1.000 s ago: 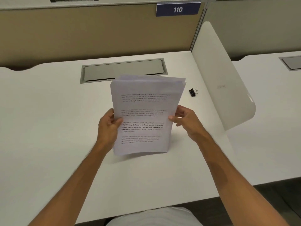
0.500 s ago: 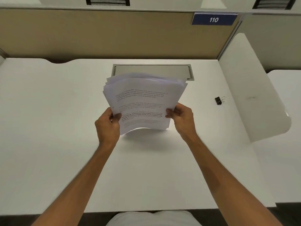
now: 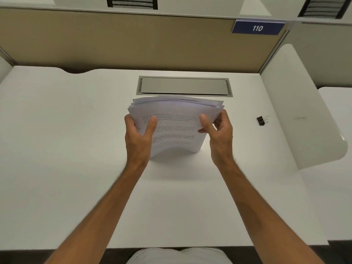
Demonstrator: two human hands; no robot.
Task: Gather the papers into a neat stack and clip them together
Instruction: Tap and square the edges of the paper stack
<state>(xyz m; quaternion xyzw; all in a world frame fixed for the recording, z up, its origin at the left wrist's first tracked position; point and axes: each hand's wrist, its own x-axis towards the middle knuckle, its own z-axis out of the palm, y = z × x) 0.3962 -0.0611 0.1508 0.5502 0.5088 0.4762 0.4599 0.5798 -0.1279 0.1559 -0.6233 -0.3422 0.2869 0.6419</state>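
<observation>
White cubicle worktop (image 3: 76,149), tan partition behind: papers (image 3: 177,119) stood on edge mid-worktop, left hand (image 3: 139,134) and right hand (image 3: 219,130) gripping higher up their sides than before; binder clip (image 3: 262,120) near right edge.

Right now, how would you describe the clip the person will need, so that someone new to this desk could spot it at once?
Start at the white desk and go to its right side, near the curved white divider panel. There, right of the right hand holding the papers, lies the binder clip on its own. It is the only small black thing on the desk, with silver wire handles.
</observation>
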